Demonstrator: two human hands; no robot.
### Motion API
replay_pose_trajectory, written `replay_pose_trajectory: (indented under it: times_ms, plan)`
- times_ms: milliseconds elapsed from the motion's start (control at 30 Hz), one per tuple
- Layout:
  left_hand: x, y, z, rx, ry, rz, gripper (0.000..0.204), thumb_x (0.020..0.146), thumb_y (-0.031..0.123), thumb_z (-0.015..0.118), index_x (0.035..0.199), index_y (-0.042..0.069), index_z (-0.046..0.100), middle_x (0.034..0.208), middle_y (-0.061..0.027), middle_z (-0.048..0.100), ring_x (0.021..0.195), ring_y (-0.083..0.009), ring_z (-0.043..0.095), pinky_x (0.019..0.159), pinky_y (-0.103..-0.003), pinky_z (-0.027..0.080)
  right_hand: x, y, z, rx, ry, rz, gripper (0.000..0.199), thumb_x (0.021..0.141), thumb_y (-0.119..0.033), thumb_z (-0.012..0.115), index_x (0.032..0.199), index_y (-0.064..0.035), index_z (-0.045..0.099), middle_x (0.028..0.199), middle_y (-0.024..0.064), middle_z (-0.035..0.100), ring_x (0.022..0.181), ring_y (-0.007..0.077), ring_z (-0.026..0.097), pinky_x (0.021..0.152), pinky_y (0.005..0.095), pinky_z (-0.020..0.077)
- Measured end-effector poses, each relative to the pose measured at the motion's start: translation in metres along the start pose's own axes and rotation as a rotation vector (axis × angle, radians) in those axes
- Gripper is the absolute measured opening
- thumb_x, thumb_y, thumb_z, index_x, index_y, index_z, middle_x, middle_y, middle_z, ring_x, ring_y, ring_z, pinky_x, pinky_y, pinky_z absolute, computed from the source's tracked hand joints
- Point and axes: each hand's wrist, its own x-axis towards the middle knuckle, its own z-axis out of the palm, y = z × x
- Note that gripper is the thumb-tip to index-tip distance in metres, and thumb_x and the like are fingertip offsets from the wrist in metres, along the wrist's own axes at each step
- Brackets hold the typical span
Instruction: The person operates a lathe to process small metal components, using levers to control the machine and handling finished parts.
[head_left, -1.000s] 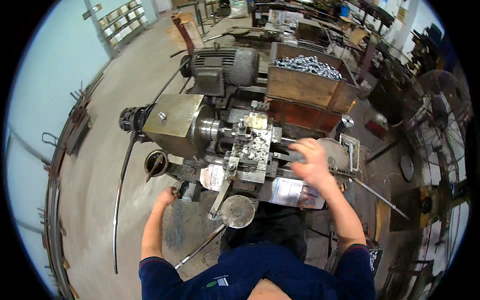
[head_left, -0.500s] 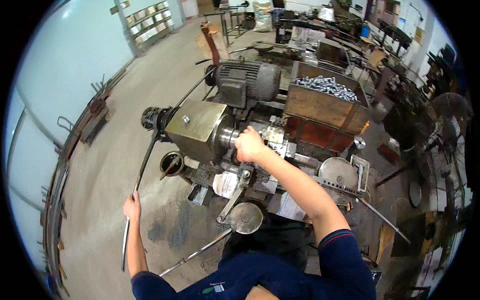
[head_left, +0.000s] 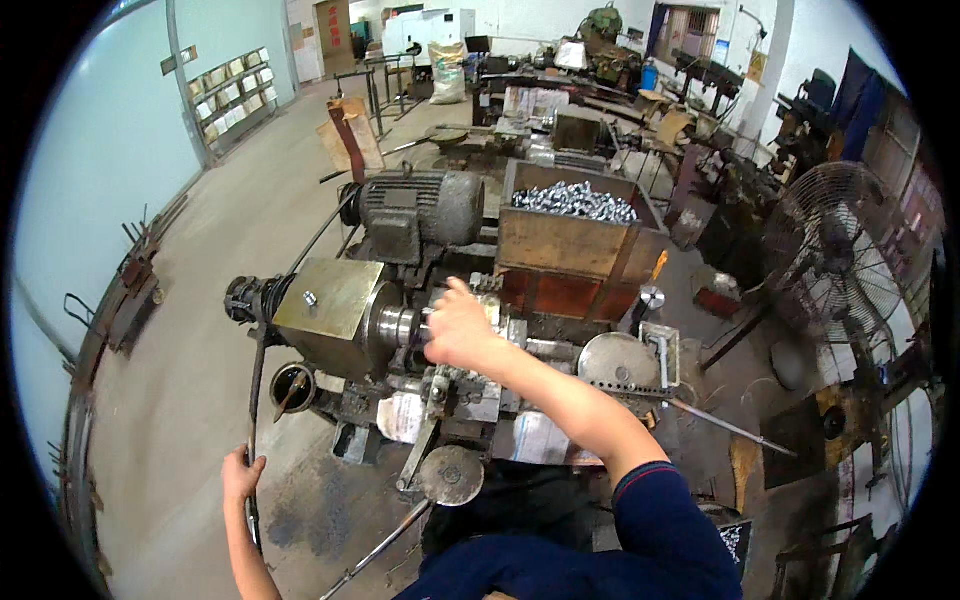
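Observation:
A small lathe-like machine with a brassy headstock cover (head_left: pixel 330 300) stands in front of me. Its shiny spindle nose (head_left: pixel 400 326) points right. Just right of that nose, over the tool slide, is my right hand (head_left: pixel 462 328). Its index finger points up and the other fingers curl; whatever they pinch is hidden. On the left, a long dark lever (head_left: pixel 257 405) hangs down from the belt pulley end of the headstock. My left hand (head_left: pixel 240 474) is wrapped loosely round its lower part, thumb lifted. A round-plated handle (head_left: pixel 452 475) sits at the machine's front.
A rusty bin (head_left: pixel 570 245) full of small shiny metal parts stands behind the slide, beside an electric motor (head_left: pixel 425 210). An oil pot with a brush (head_left: pixel 292 390) is left of the bed. A round plate (head_left: pixel 620 362) and a large fan (head_left: pixel 832 240) are at right.
The view has swung up and to the right. My right hand has drawn slightly away from the spindle nose, index finger raised. My left hand stays at the lever, its thumb now lifted.

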Motion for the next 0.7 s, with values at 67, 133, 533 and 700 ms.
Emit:
replay_pose_trajectory:
  times_ms: [67,133,533,700]
  plan:
    - [0.0,-0.004,0.012,-0.588,-0.114,-0.138,0.028,0.073,0.017,0.062,0.087,-0.006,0.055,0.061,-0.0129,0.056,0.055,-0.026,0.06,0.052,-0.036,0.05,-0.02,0.035,-0.021,0.091,0.02,0.122,0.024,0.054,-0.028,0.059,0.061,-0.0064,0.066,0.068,0.015,0.061,0.077,0.0316,0.057,0.087,0.0404,0.041]
    - [0.001,-0.01,0.017,-0.887,-0.178,-0.163,0.027,0.077,0.007,0.058,0.097,-0.011,0.053,0.061,-0.009,0.056,0.052,-0.0184,0.06,0.045,-0.03,0.051,-0.038,0.079,-0.037,0.096,-0.053,0.304,0.026,0.053,-0.028,0.06,0.063,-0.0061,0.067,0.069,0.0178,0.061,0.074,0.035,0.058,0.076,0.0388,0.0475]
    - [0.004,-0.003,0.024,-0.793,-0.032,-0.042,0.025,0.079,0.012,0.063,0.094,-0.007,0.054,0.062,-0.0071,0.055,0.052,-0.0155,0.057,0.048,-0.029,0.05,-0.168,0.137,-0.045,0.26,0.366,0.539,0.048,0.053,-0.017,0.06,0.099,-0.0031,0.065,0.134,0.0175,0.039,0.11,0.0347,0.048,0.093,0.0385,0.0408]
    - [0.021,-0.039,0.044,-0.832,-0.093,-0.036,0.029,0.081,0.019,0.065,0.096,-0.003,0.055,0.069,-0.0065,0.056,0.056,-0.0147,0.054,0.051,-0.03,0.049,-0.32,0.13,-0.046,0.174,0.381,0.801,0.038,0.054,-0.016,0.062,0.088,-0.001,0.066,0.131,0.0124,0.046,0.108,0.0315,0.05,0.092,0.0377,0.0411]
